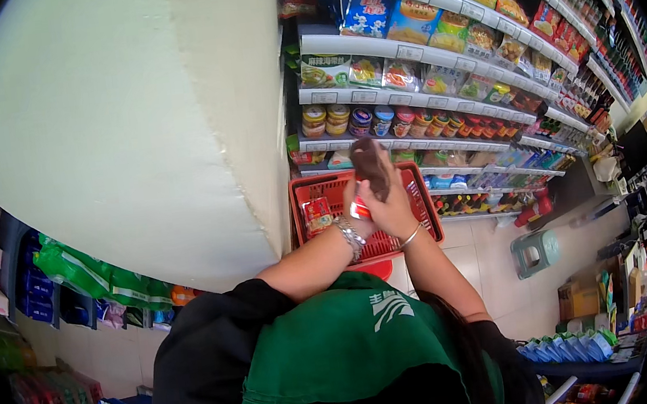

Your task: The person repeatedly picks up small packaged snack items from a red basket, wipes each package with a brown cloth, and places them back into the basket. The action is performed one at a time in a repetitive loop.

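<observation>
Both my hands are together above a red plastic shopping basket (pixel 432 213) in front of me. Between them is a dark brown cloth (pixel 372 166), partly hidden by my fingers. My left hand (pixel 355 204), with a beaded bracelet on its wrist, also has a small red-and-white item (pixel 360 208) at its palm, too blurred to name. My right hand (pixel 392 203), with a thin bangle on its wrist, grips the cloth from the right. In the basket's left part lies a red food packet (pixel 318 214).
Store shelves (pixel 401 97) with jars (pixel 361 121) and bagged foods rise just beyond the basket. A large pale pillar (pixel 171 129) stands close on the left. A pale green plastic stool (pixel 536 252) is on the tiled floor at right; low shelves flank me.
</observation>
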Demonstrator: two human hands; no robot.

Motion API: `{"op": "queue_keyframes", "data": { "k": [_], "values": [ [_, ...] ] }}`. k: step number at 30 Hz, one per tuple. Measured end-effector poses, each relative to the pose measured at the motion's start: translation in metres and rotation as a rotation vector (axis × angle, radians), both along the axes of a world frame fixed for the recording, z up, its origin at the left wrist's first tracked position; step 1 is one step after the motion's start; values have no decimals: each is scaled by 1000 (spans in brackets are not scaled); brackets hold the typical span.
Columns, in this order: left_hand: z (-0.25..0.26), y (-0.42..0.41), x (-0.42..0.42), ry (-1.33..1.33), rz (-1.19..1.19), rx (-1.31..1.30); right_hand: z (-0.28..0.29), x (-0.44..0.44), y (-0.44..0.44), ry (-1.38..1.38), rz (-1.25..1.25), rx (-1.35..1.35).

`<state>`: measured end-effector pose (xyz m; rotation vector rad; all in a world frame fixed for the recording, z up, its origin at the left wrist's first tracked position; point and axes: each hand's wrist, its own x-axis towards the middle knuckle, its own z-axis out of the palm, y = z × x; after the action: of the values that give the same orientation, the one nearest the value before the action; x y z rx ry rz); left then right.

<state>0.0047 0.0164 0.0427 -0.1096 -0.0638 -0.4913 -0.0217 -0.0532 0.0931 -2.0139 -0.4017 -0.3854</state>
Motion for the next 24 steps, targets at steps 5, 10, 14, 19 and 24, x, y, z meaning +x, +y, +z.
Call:
{"op": "queue_keyframes", "data": {
  "k": [5, 10, 14, 19, 24],
  "values": [
    [-29, 9, 24, -177, 188, 356, 6, -21, 13, -18, 179, 7],
    [-50, 28, 41, 145, 28, 290, -24, -30, 4, 152, 229, 185],
    [-26, 16, 42, 105, 536, 934, -45, -32, -2, 264, 135, 469],
    [-33, 12, 43, 39, 839, 1611, -35, -13, -16, 409, 45, 1122],
    [-3, 8, 34, -311, 722, 1279, -40, 17, -48, 580, 39, 1070]
  ]
}}
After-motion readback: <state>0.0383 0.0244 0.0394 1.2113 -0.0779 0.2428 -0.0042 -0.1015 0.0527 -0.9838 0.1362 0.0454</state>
